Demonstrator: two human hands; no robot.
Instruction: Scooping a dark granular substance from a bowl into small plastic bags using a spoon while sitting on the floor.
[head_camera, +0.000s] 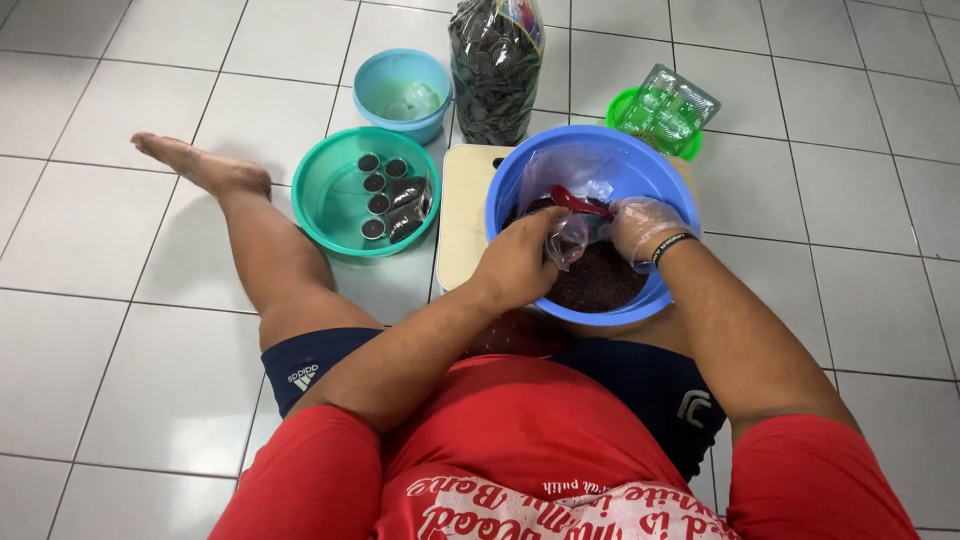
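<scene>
Gloved right hand (640, 226) fingers grip red spoon (578, 203); left hand (520, 262) fingers pinch plastic bag (568, 240).

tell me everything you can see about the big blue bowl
The blue bowl is round, deep and looks like plastic. It sits upright in front of the seated person, partly over a pale board on the tiled floor. Dark grainy stuff fills its bottom. Inside it, the left hand holds a small clear bag, and the gloved right hand holds a red spoon.
</scene>
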